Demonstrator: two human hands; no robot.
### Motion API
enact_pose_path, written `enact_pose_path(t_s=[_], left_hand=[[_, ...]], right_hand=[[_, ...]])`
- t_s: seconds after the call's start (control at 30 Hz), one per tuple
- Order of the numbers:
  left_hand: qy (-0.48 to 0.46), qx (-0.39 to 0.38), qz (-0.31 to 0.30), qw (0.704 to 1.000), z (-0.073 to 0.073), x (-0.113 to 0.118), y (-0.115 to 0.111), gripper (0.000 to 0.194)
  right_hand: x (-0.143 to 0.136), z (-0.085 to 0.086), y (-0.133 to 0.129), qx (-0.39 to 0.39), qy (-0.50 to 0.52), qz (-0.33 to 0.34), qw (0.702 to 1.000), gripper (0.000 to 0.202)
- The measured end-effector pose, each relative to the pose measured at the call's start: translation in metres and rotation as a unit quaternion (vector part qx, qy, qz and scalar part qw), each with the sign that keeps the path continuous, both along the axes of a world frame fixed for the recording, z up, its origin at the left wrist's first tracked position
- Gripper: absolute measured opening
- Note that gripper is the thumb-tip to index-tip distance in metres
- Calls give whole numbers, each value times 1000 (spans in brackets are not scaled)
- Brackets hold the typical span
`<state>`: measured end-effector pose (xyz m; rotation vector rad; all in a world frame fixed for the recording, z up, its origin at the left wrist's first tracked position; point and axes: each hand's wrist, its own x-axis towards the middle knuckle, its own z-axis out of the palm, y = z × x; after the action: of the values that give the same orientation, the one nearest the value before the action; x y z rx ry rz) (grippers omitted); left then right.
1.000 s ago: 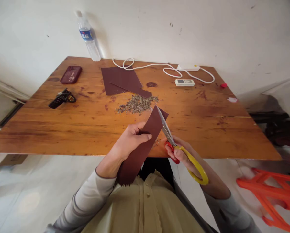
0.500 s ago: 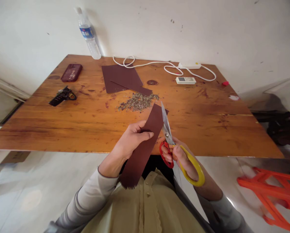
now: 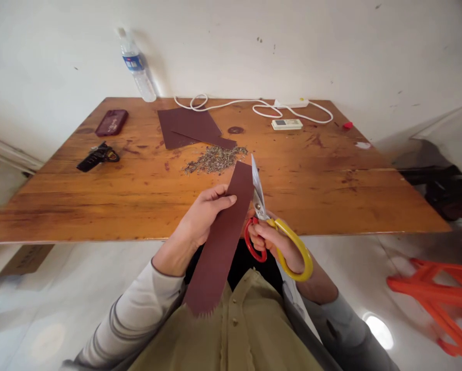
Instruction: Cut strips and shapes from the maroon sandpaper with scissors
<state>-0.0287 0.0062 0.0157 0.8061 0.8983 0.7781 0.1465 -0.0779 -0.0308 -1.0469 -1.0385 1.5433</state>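
Left hand [image 3: 204, 214] — fingers pinching the maroon strip [image 3: 224, 237], thumb on its face near the upper end. Strip runs from just beyond those fingers down toward the shirt [image 3: 234, 330], tilted, serrated cut at the lower end. Right hand [image 3: 267, 237] — fingers hooked in the handles of the scissors [image 3: 259, 203], red and yellow loops spread apart, blades pointing away from the fingers, against or just beside the strip's right edge; exact contact unclear. Beyond the left fingers on the worktop [image 3: 331, 190]: pile of dry shreds [image 3: 215, 159], then a narrow maroon piece [image 3: 208, 138] lying over a maroon sheet [image 3: 190, 123]. Far left of them: black clip [image 3: 97, 156], dark red phone case [image 3: 112, 122]. Beyond the right fingers: white remote [image 3: 287, 124], power strip [image 3: 292, 103] with white cable [image 3: 231, 105].
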Motion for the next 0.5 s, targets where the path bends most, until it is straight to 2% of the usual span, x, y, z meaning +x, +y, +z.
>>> enact_pose_path(t_s=[0.1, 0.2, 0.37, 0.5], left_hand=[[0, -13, 15, 1000, 2, 1, -9, 24], [-11, -12, 23, 1000, -3, 3, -19, 22], [-37, -36, 29, 998, -21, 5, -33, 27], [-45, -32, 43, 998, -33, 7, -43, 28]], right_hand=[[-7, -8, -3, -35, 50, -9, 998, 27], [-13, -15, -9, -55, 70, -20, 996, 27], [-19, -27, -20, -53, 101, -31, 993, 30], [-25, -44, -28, -63, 114, -37, 991, 31]])
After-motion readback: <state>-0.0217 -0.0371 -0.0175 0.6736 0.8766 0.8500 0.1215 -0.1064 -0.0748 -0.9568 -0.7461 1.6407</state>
